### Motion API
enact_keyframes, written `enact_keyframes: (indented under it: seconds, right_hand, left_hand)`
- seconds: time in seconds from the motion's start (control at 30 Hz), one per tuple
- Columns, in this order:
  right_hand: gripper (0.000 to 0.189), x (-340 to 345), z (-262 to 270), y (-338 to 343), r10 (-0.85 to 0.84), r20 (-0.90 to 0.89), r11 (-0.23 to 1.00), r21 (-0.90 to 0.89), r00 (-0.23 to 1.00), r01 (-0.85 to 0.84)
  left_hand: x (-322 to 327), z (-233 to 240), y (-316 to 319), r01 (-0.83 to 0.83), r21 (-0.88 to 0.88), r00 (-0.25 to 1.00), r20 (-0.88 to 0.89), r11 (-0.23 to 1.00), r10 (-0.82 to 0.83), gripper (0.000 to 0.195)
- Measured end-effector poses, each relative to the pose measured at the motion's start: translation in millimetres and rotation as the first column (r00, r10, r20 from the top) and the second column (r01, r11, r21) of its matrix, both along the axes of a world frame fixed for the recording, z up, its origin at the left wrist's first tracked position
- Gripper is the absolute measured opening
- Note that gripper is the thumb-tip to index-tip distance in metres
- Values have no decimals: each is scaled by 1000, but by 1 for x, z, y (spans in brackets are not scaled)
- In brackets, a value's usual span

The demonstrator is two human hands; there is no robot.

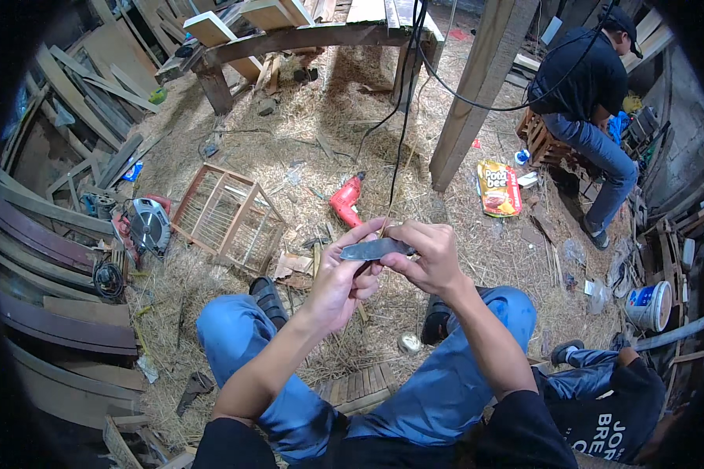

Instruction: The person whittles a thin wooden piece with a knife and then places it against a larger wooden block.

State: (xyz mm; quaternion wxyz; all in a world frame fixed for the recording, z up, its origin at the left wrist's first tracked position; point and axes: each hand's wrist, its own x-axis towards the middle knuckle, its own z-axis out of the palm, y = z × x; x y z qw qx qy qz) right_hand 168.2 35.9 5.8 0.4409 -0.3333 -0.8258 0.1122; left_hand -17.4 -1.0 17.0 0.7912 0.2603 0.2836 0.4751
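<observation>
My right hand [431, 258] grips a knife, its broad grey blade [368, 250] lying flat and pointing left across my left hand [331, 287]. Pinched in the left fingers is a thin bamboo or wooden strip [389, 212], which rises away from me beyond the blade. The knife's handle is covered by my right fingers. Both hands meet in front of my knees, above the shavings-strewn floor. Just beyond them on the ground lies a red power drill [346, 200]. Left of the drill rests a wooden cage frame with thin bars [229, 214].
A circular saw [149, 225] lies at left, beside stacked boards [64, 322]. A wooden post [475, 99] and hanging black cables [408, 88] stand ahead. One person [581, 76] sits at upper right, another [610, 404] at lower right. A workbench [311, 40] spans the back.
</observation>
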Motion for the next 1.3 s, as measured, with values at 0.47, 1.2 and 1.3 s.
enact_keyframes:
  seconds: [0.47,1.2,1.3]
  right_hand:
    - [35,-4,1,3,16,-11,1000,-2,1000,-16]
    - [33,24,8,14,-261,-215,953,-214,941,215]
    - [30,46,28,25,-469,-226,843,-404,854,356]
  left_hand:
    - [9,8,-3,-92,82,981,-161,992,105,36]
    - [2,12,-9,61,166,988,-150,984,-36,34]
    - [4,6,-14,95,159,988,-133,983,-74,32]
